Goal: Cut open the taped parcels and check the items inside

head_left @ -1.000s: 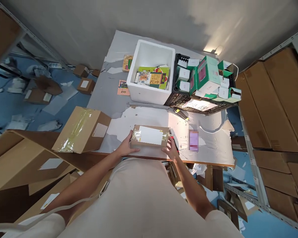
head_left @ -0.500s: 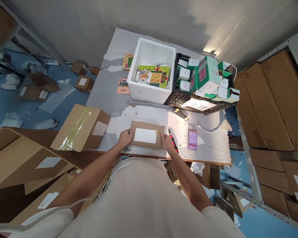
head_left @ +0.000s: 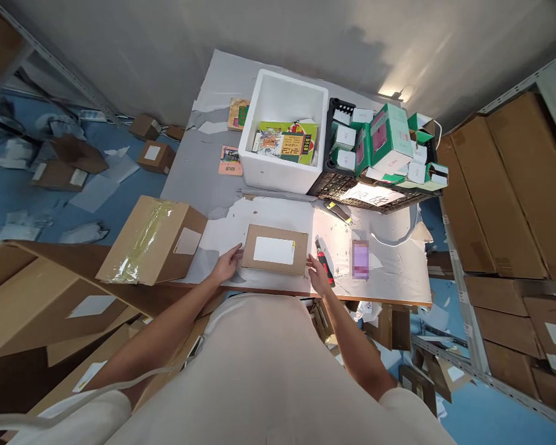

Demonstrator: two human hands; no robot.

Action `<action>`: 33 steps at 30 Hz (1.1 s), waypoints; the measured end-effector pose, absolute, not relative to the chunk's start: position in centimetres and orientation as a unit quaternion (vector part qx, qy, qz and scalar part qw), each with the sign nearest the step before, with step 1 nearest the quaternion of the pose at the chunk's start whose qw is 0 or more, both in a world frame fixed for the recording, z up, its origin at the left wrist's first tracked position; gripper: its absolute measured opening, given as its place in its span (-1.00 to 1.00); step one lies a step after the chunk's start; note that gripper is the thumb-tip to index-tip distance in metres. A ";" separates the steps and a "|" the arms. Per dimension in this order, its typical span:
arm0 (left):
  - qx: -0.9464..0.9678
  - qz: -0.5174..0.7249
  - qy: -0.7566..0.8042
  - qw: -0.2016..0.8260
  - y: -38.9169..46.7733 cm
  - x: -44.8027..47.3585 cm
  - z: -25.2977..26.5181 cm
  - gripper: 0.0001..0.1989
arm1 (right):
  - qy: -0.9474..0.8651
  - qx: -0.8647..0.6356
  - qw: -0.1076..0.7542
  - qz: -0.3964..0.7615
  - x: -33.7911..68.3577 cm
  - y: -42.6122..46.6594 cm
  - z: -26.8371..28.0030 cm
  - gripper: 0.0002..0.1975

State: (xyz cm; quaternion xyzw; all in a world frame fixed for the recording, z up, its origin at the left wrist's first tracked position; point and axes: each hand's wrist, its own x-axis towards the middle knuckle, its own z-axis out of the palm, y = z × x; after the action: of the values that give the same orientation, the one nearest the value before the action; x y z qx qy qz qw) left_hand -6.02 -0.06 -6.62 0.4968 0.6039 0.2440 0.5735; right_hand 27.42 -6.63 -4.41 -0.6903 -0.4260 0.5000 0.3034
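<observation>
Carton (head_left: pixel 275 250) apparently being positioned; left hand (head_left: pixel 227 264), right hand (head_left: pixel 319 276) held spread beside its ends; inward closing needed for regrip.

A white foam box (head_left: pixel 278 175) holding colorful books (head_left: pixel 290 143) sits beside a black crate (head_left: pixel 328 181) crowded with green-and-white cartons (head_left: pixel 391 145) on the scuffed surface (head_left: pixel 204 154) before us, as brown boxes (head_left: pixel 505 185) stand stacked at a metal rack (head_left: pixel 462 296) close by.

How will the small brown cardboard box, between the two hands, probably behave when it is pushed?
The brown rectangular cardboard box probably feels stiff: its edges look straight. It would likely slide rather than roll or tip, since it lies flat on the pale rectangular table.
</observation>
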 end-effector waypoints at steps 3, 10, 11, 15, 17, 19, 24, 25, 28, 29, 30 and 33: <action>0.534 0.246 0.548 0.595 -1.3 -6.5 -6.9 -0.07 | -0.479 -0.658 0.276 0.512 27.4 -7.7 -4.7 -0.22; 0.556 0.243 0.539 0.584 -1.6 -5.2 -4.7 -0.21 | -0.469 -0.621 0.285 0.559 25.8 -7.2 -3.1 -0.22; 0.572 0.238 0.539 0.571 -1.6 -5.2 -4.2 -0.25 | -0.465 -0.622 0.288 0.561 25.8 -7.2 -2.7 -0.25; 0.651 0.183 0.568 0.470 -1.1 -5.4 -1.3 -0.44 | -0.507 -0.637 0.279 0.509 26.5 -7.1 -0.3 -0.51; 0.661 0.153 0.603 0.420 -0.6 -4.9 0.2 -0.47 | -0.550 -0.657 0.256 0.447 26.7 -6.6 1.0 -0.61; 0.656 0.130 0.636 0.385 0.1 -4.2 1.3 -0.44 | -0.579 -0.683 0.224 0.385 26.5 -5.7 1.9 -0.56; 0.651 0.099 0.659 0.363 2.1 -2.9 1.3 -0.38 | -0.582 -0.709 0.182 0.354 25.6 -3.8 2.1 -0.50; 0.649 0.098 0.661 0.364 2.4 -2.9 1.0 -0.38 | -0.578 -0.709 0.184 0.360 25.5 -3.6 2.0 -0.50; 0.649 0.105 0.659 0.365 2.8 -3.2 0.0 -0.38 | -0.568 -0.699 0.200 0.387 25.7 -3.5 1.6 -0.48; 0.650 0.109 0.657 0.365 2.8 -3.3 -0.2 -0.38 | -0.565 -0.692 0.207 0.399 25.9 -3.5 1.4 -0.47; 0.651 0.112 0.656 0.366 2.8 -3.4 -0.4 -0.38 | -0.561 -0.686 0.215 0.411 26.1 -3.7 1.3 -0.46; 0.651 0.131 0.647 0.374 2.2 -3.8 -0.9 -0.38 | -0.543 -0.670 0.241 0.445 26.6 -4.2 0.6 -0.45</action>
State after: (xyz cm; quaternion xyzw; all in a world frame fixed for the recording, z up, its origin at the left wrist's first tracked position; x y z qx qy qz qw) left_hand -3.78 2.24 -0.92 0.6510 0.6475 0.1309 0.3740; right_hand 26.62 -4.24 0.62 -0.6704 -0.5428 0.4447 0.2414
